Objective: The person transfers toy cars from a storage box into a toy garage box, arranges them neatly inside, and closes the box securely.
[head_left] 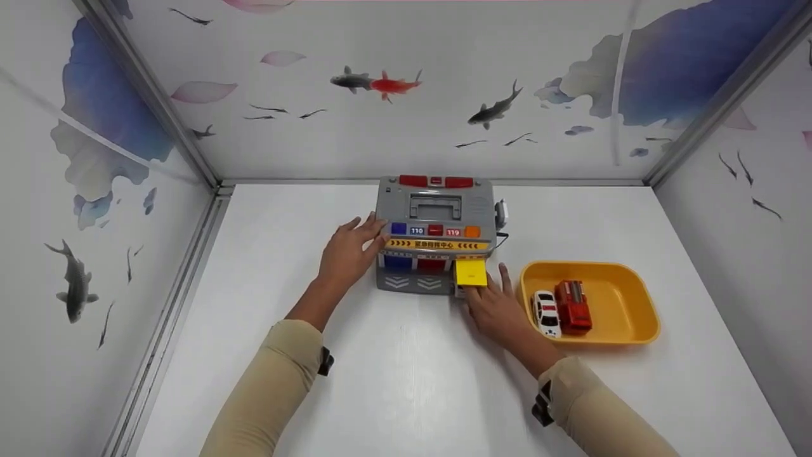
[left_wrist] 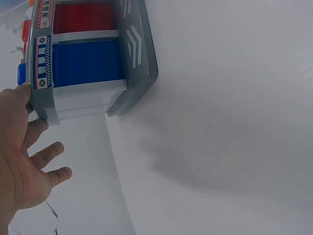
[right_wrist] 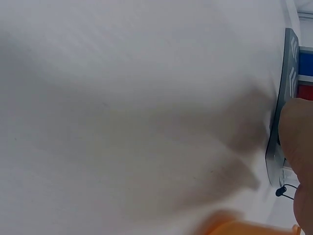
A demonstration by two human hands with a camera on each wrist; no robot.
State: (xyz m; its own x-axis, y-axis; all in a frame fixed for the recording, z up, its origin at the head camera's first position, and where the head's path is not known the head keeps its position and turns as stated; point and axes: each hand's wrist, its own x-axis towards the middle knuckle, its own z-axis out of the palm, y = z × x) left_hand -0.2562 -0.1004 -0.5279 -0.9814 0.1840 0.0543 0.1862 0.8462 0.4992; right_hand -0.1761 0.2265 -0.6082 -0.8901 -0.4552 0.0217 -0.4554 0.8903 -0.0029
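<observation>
A grey toy emergency station (head_left: 438,209) with blue and red doors stands near the back of the table. Its yellow door (head_left: 471,273) is swung up and sticks out at the front. My left hand (head_left: 347,251) rests against the station's left side, its fingers spread; in the left wrist view the blue door (left_wrist: 88,61) is down. My right hand (head_left: 493,310) reaches under the yellow door, where a small whitish edge (head_left: 460,291) shows beside the fingertips. Those fingertips are mostly hidden, and I cannot tell whether they grip anything.
To the right sits a yellow tray (head_left: 625,339) holding a white toy car (head_left: 546,313) and a red toy fire truck (head_left: 573,307). A small white part with a black cord (head_left: 502,238) hangs on the station's right side. Printed walls enclose the table.
</observation>
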